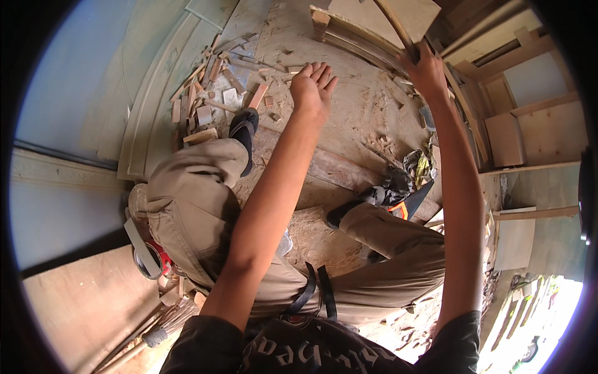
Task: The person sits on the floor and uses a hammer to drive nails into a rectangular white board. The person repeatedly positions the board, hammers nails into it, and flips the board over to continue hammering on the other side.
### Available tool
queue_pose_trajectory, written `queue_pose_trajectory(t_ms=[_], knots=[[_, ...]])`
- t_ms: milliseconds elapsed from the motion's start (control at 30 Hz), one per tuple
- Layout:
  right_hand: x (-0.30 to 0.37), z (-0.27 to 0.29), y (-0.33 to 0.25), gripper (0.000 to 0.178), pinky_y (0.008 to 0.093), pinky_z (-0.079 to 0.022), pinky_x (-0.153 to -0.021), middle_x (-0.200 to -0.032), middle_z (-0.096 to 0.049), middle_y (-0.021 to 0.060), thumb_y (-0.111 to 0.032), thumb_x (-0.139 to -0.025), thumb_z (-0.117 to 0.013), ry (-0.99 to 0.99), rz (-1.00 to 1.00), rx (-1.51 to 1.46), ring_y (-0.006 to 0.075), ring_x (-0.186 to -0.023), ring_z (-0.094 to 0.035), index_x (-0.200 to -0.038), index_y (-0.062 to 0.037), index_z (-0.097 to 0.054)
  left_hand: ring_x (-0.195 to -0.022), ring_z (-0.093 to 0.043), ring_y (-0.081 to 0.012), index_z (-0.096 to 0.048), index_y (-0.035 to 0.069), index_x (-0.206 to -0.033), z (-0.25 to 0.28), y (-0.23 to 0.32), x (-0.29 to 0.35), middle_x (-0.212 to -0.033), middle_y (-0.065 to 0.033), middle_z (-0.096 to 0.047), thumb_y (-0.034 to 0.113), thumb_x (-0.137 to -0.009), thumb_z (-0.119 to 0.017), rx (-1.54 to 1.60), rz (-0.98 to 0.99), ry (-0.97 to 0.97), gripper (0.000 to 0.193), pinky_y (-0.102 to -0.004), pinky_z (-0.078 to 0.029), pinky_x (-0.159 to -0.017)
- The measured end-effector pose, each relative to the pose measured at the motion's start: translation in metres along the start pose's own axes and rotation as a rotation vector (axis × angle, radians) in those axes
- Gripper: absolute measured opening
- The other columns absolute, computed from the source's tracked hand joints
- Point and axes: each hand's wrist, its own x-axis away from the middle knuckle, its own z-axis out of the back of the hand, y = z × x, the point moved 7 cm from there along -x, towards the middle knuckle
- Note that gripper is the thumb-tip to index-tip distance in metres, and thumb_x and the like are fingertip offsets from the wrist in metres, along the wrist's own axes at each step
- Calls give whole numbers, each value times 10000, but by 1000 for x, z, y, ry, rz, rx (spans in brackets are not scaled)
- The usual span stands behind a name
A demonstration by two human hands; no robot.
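Currently | left hand (pixel 311 90) loosely spread | right hand (pixel 430 73) grips wooden strip (pixel 396 22) | long axis slants up-left, away

Both bare arms, seen from above, rise from the lower edge and reach forward. The left arm (pixel 277 193) slants inward from its slightly bent elbow (pixel 246 265); the left hand (pixel 311 90) is raised with the palm turned upward, its fingers (pixel 321 75) parted, loosely bent and directed away from the body. The right arm (pixel 461 193) extends farther and nearly straight, on the outer side. The right hand (pixel 428 71) shows its back, its fingers curled into a grip and partly hidden. The two hands are well apart. Below, both legs (pixel 193 206) are bent, knees spread wide.
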Motion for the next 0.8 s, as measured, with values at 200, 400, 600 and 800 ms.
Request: queue_pose_trajectory(t_ms=[200, 400, 600, 800], knots=[[65, -34, -20, 387, 457, -503, -724, -866, -668, 221, -317, -829, -716, -94, -100, -137, 402, -872, -651, -1025, -26, -552, -1403, -267, -206, -312, 70, -1416, 47, -30, -39, -1474, -98, -309, 254, -1028, -321, 342, 28, 108, 429, -468, -248, -1140], [124, -62, -41, 372, 446, -510, -669, -818, -658, 187, -279, -834, -717, -184, -139, -105, 389, -766, -653, -1041, -34, -528, -1376, -308, -270, -356, 56, -1373, 96, -57, -45, -1460, -106, -328, 287, -1025, -243, 361, 92, 202, 433, -474, -265, -1134], [142, -80, -33, 370, 436, -500, -636, -779, -648, 169, -289, -827, -726, -157, -138, -104, 372, -721, -650, -1026, -42, -535, -1147, -523, -251, -445, 61, -1254, 105, -41, -47, -1216, -106, -531, 191, -996, -320, 319, 82, 127, 315, -453, -431, -1031], [136, -75, -33, 369, 440, -494, -624, -780, -657, 164, -314, -804, -748, -107, -115, -74, 348, -709, -662, -987, -52, -564, -1062, -567, -258, -457, 50, -1199, 105, -10, -55, -1171, -133, -535, 180, -994, -418, 111, 106, 4, 246, -448, -497, -993]])
